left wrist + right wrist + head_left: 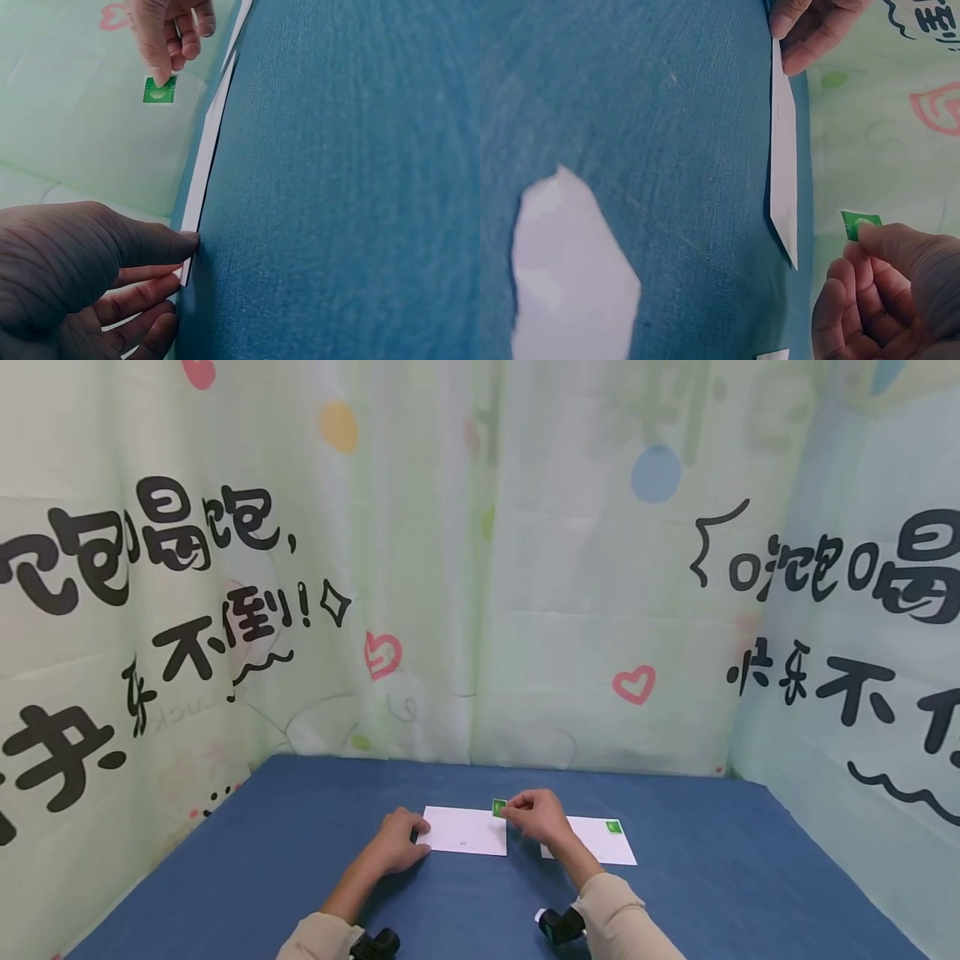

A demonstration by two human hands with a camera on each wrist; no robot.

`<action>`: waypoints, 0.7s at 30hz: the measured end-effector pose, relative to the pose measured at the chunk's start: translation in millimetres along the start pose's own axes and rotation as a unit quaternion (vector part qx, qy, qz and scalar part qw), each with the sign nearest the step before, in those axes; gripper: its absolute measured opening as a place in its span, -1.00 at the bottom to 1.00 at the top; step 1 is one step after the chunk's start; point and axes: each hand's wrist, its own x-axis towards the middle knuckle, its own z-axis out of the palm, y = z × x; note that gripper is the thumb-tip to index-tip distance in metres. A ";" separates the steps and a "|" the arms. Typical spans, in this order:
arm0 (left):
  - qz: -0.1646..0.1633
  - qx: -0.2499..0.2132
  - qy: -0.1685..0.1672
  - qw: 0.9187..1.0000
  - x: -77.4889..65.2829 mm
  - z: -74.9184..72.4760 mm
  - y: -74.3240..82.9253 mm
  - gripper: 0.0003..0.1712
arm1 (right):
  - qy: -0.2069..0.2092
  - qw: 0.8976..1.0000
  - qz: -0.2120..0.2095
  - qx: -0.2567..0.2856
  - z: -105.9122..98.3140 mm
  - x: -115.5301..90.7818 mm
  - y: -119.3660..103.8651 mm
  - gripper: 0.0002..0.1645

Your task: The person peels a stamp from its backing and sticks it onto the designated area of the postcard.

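Observation:
A white envelope [462, 832] lies on the blue tabletop in the head view. My left hand [401, 841] holds its left end, with thumb [180, 246] at the near corner and fingers at the far side. My right hand [536, 814] pinches a small green postage stamp [499, 808] with a pale border between thumb and fingertips. In the right wrist view the stamp [859, 224] is raised beyond the envelope [784, 165]. To the right lies a second envelope [600, 843], partly hidden by my right wrist, with a green stamp [614, 827] at its upper right corner.
A torn-edged white piece of paper [574, 270] lies on the blue cloth [645, 112] in the right wrist view. Printed pale green curtains [555, 610] stand behind the table and on both sides.

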 end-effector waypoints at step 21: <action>-0.013 -0.002 -0.004 1.000 1.6 -1.1 2.6 -0.72 | -0.026 0.999 0.024 0.001 4.1 4.3 2.8 -0.87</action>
